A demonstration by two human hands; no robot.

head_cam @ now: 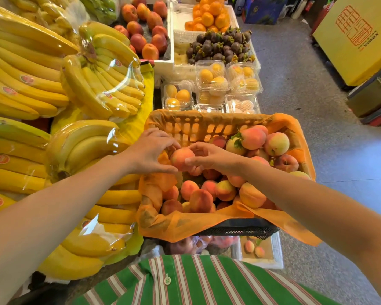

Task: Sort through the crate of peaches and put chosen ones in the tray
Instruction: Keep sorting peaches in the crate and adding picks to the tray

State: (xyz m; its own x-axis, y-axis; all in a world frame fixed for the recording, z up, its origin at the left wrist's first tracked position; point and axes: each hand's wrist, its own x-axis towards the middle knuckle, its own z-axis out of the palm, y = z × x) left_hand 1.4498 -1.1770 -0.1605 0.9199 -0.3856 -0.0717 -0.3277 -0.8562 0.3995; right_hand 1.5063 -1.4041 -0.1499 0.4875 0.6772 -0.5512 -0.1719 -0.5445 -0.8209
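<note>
A peach (182, 159) sits pinched between both hands above the left half of the crate (209, 126), lifted clear of the fruit beneath. The left hand (151, 151) closes on it from the left, thumb under and fingers over the top; the right hand (208, 158) clamps it from the right, fingertips wrapped around its near side. The two hands almost meet across the fruit. The crate is lined with an orange plastic bag (185, 225) that spills over its rim, and more peaches (253, 137) lie heaped inside, piled highest at the far right corner. Below the crate's near edge, a white tray (277, 254) holds two small peaches (254, 249) on brown paper. Bagged bunches of bananas (92, 84) fill the worktop to the left. Beyond the crate stand clear plastic boxes (211, 75) of yellow fruit, then dark mangosteens (220, 47) and oranges (211, 16). A green striped shirt (196, 282) shows at the bottom.
</note>
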